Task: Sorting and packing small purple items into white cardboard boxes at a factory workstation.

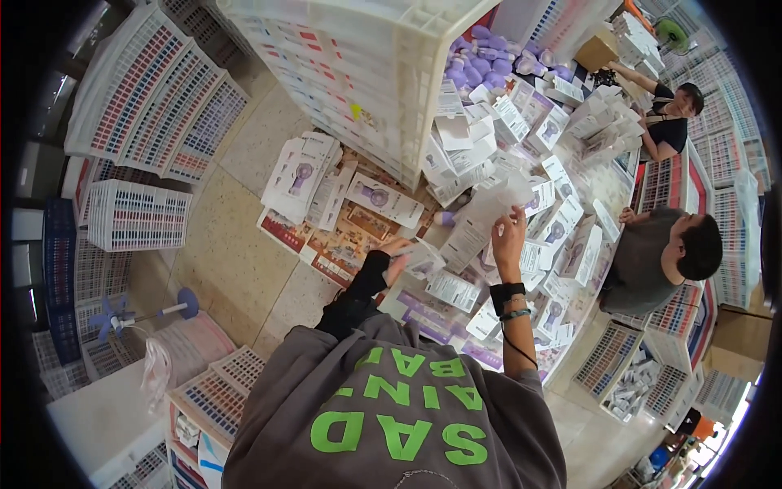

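My left hand (396,259), in a dark sleeve, is closed around the edge of a small white carton (423,259) at the table's near side. My right hand (508,236), with a dark wrist strap, is raised over the heap, fingertips pinched at the lower edge of a translucent plastic bag (498,198). A purple-ended handheld fan (444,218) lies partly hidden left of the bag. Many white printed cartons (454,289) lie loose around both hands. To the left, flattened cartons (303,175) are stacked beside a carton with a fan picture (383,198).
A tall white plastic crate (350,90) stands on the table just beyond my left hand. Purple fans (485,61) are piled at the far side. Two people sit across the table, one in grey (656,253). Stacked crates (159,106) line the left side. A floor fan (122,319) stands at left.
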The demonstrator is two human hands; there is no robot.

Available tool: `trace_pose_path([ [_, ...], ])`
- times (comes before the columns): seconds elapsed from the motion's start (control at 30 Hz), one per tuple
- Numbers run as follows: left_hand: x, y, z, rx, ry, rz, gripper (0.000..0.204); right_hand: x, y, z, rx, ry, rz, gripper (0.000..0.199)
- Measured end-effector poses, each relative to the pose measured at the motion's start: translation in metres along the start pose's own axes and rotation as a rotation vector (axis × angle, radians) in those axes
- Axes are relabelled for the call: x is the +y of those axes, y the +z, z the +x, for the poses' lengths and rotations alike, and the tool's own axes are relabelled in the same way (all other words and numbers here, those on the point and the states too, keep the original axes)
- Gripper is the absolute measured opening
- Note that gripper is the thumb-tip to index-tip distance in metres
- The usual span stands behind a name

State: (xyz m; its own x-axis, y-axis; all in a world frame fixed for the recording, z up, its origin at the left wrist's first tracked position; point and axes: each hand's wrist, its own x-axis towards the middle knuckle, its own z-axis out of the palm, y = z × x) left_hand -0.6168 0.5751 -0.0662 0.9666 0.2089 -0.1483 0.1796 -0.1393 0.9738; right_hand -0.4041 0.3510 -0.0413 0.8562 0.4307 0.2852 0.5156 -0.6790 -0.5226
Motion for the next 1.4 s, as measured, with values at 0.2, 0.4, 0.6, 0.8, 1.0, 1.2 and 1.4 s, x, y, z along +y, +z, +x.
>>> trace_pose_path([
  [0.2, 0.079, 0.015, 0.046, -0.24, 0.128, -0.009, 0.019, 0.046, -0.014, 0.008, 0.013, 0.156, -0.004, 0.026],
  [0.4, 0.062, 0.036, 0.074, -0.467, 0.147, 0.095, 0.018, 0.095, -0.08, 0.063, 0.309, 0.18, -0.246, 0.012],
  [0.6, 0.048, 0.073, 0.104, -0.333, 0.208, 0.077, 0.02, 0.03, -0.091, 0.108, 0.29, -0.067, -0.409, 0.028],
  [0.8, 0.057, 0.111, 0.114, -0.241, 0.534, 0.242, 0.035, 0.012, 0.007, 0.063, -0.321, -0.757, -0.396, 0.038],
  [1.0, 0.052, 0.098, 0.112, -0.224, 0.674, 0.246, 0.036, 0.024, -0.037, 0.091, -0.85, -0.265, -0.266, 0.043],
  [1.2, 0.038, 0.113, 0.096, -0.256, 0.7, 0.114, 0.035, 0.072, -0.057, 0.102, -0.632, -0.084, -0.331, 0.051],
  [1.4, 0.058, 0.094, 0.089, 0.139, 0.515, -0.069, 0.047, 0.097, -0.038, 0.092, -0.51, -0.17, -0.333, 0.073],
])
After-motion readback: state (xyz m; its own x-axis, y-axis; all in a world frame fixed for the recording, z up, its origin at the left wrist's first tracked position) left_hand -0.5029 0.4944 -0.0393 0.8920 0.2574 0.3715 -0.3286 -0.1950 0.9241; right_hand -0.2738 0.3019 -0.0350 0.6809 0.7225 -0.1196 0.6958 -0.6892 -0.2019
